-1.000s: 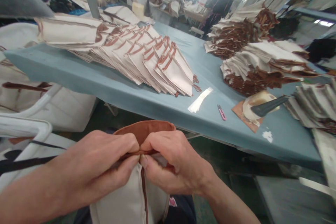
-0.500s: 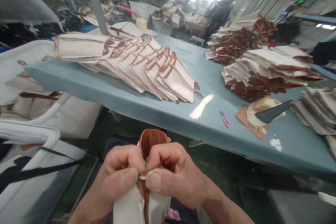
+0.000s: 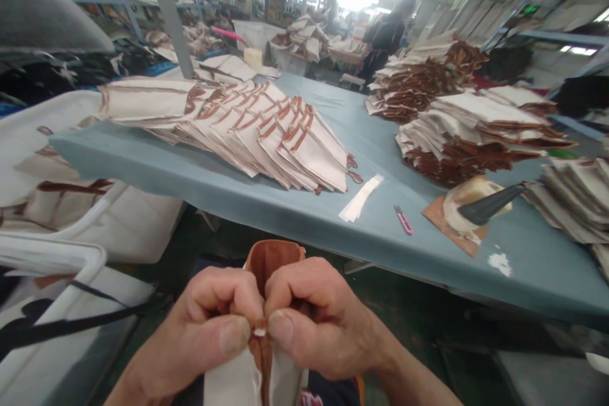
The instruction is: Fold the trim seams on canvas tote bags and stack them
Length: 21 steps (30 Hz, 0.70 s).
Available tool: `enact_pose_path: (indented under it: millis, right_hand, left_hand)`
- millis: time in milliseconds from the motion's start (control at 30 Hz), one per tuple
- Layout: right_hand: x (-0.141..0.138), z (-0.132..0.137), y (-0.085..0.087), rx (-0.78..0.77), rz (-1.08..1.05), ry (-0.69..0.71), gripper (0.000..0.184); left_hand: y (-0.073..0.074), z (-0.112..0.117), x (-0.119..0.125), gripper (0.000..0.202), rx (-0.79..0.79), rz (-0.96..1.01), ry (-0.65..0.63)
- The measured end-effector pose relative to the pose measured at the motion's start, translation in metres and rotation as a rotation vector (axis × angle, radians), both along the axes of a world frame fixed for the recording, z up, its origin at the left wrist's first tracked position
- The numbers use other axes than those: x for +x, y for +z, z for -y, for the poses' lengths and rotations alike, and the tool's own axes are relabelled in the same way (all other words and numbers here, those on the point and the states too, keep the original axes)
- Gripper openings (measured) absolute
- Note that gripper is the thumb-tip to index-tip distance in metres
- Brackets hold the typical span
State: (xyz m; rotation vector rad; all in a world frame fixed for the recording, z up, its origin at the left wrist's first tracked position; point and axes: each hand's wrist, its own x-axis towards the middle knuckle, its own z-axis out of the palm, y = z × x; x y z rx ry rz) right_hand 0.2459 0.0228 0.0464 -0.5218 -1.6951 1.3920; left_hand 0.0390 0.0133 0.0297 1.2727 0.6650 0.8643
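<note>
Low in the picture, my left hand [image 3: 209, 330] and my right hand [image 3: 314, 320] are pressed thumb to thumb, both pinching the top edge of a cream canvas bag [image 3: 238, 380] with brown trim [image 3: 273, 257]. The brown rim sticks up behind my knuckles, and a brown seam runs down between my thumbs. The bag hangs over my lap, in front of the blue-grey table [image 3: 266, 200].
On the table lie a fanned row of cream bags [image 3: 247, 130], tall stacks of bags [image 3: 471, 133] at the right, a white strip [image 3: 360, 198], a pink thread snip [image 3: 403, 219] and a black tool on brown scraps [image 3: 485, 203]. White bins [image 3: 95, 216] stand at the left.
My hands have drawn together, from flat along the bag's rim to a tight thumb-to-thumb pinch at its seam. The view has tilted up slightly.
</note>
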Motion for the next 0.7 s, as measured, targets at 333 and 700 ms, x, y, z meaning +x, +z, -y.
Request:
enact_pose_path:
  millis: [333, 700]
  right_hand:
    - [0.001, -0.011, 0.015, 0.063, -0.095, 0.009, 0.015]
    - [-0.006, -0.020, 0.008, 0.229, 0.144, -0.109, 0.060]
  left_hand:
    - [0.012, -0.018, -0.020, 0.047, 0.477, -0.288, 0.039]
    - [0.002, -0.015, -0.022, 0.043, 0.431, -0.383, 0.080]
